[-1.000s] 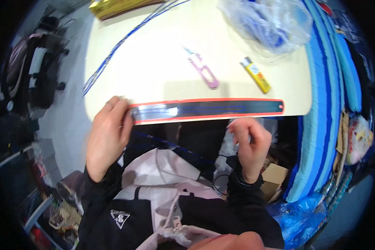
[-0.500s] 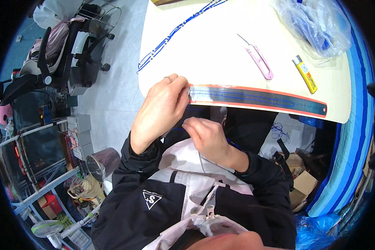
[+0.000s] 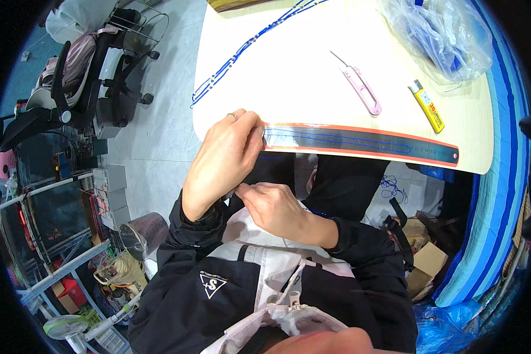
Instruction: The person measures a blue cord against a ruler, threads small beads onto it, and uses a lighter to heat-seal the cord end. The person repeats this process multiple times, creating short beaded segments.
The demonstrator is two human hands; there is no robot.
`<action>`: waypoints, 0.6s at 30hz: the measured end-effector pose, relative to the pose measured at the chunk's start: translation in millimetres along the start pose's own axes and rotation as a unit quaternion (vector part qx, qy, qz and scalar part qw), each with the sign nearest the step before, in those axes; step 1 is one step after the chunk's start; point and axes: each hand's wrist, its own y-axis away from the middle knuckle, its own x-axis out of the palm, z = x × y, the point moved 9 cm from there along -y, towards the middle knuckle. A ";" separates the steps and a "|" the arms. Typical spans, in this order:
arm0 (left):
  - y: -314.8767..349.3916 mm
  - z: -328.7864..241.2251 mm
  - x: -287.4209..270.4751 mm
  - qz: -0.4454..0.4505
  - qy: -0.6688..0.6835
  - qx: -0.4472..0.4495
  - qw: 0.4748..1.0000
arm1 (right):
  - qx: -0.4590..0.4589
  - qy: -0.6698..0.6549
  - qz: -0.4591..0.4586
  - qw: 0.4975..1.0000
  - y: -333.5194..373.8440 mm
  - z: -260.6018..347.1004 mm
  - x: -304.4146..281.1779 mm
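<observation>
A thin blue cord [image 3: 360, 140] lies in a long loop along a dark, red-edged ruler [image 3: 433, 154] at the table's front edge. Fingers pinched together, my left hand [image 3: 223, 162] is closed on the cord at the ruler's left end. Below the table edge, in front of my lap, my right hand [image 3: 271, 209] is closed, thumb against fingers. Whatever lies between its fingertips is too small to make out. A short stretch of blue cord shows just under the table edge between the hands.
Pink thread snips [image 3: 363, 91] and a yellow lighter [image 3: 428, 109] lie beyond the ruler. Beaded blue cords [image 3: 242, 52] cross the table's far left. A clear plastic bag [image 3: 439, 38] sits far right; an office chair [image 3: 79, 76] stands left.
My right hand has moved left and down, toward my left wrist. My left hand stays at the ruler's end. The view has shifted slightly.
</observation>
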 end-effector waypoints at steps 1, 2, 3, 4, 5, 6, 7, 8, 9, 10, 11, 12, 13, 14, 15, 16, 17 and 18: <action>0.2 0.4 0.2 0.001 0.000 -0.003 1.000 | -0.008 0.001 0.007 1.000 0.2 1.5 1.6; 0.3 0.5 0.5 0.003 0.001 -0.005 1.000 | -0.013 0.003 0.015 1.000 0.2 2.7 3.6; 0.4 0.5 0.5 0.005 0.002 -0.006 1.000 | -0.019 0.001 0.028 0.999 0.3 4.3 6.2; 0.4 0.0 0.2 0.005 0.001 -0.005 1.000 | -0.013 0.009 0.033 0.999 0.3 4.1 7.3; 0.1 -0.6 0.2 0.007 0.001 -0.002 1.000 | -0.008 0.014 0.042 0.999 0.3 4.5 8.6; -0.3 -1.6 -0.1 0.007 0.000 0.003 1.000 | 0.009 0.023 0.063 0.998 0.4 3.2 11.0; -0.5 -2.7 -0.3 0.007 -0.001 0.008 1.000 | 0.008 0.038 0.050 0.998 0.1 5.5 6.2; -0.6 -3.2 -0.6 0.006 -0.002 0.009 1.000 | 0.019 0.057 0.048 0.997 0.7 6.2 0.9; -0.4 -3.9 -0.6 0.005 -0.003 0.009 1.000 | 0.034 0.073 0.047 0.996 1.4 6.6 -5.8; 0.0 -4.3 -1.5 0.003 -0.005 0.009 1.000 | 0.028 0.090 0.017 0.995 2.4 12.8 -19.0; 0.6 -3.8 -1.7 0.007 -0.008 0.003 1.000 | 0.025 0.105 -0.011 0.994 4.8 19.2 -34.8; 1.3 -3.4 -1.4 0.010 -0.009 -0.002 1.000 | 0.031 0.131 -0.019 0.991 7.2 22.1 -49.5; 1.3 -3.2 0.1 0.013 -0.007 -0.006 1.000 | -0.007 0.150 -0.067 0.986 9.3 31.5 -73.8; 0.7 -1.2 1.2 0.012 0.011 -0.020 1.000 | -0.031 0.182 -0.089 0.979 12.3 36.8 -96.3; 0.7 -3.1 0.3 0.006 0.016 -0.011 1.000 | -0.056 0.237 -0.143 0.959 16.4 42.8 -124.3; 1.3 -4.3 -0.6 0.006 0.010 -0.007 1.000 | -0.083 0.296 -0.192 0.932 22.3 51.3 -148.9; 1.4 -3.7 0.2 0.012 0.001 -0.013 1.000 | 0.013 0.344 -0.217 0.914 27.6 42.0 -175.4; 1.7 -6.3 -1.0 0.009 -0.001 -0.003 1.000 | 0.104 0.390 -0.243 0.882 35.6 34.7 -199.5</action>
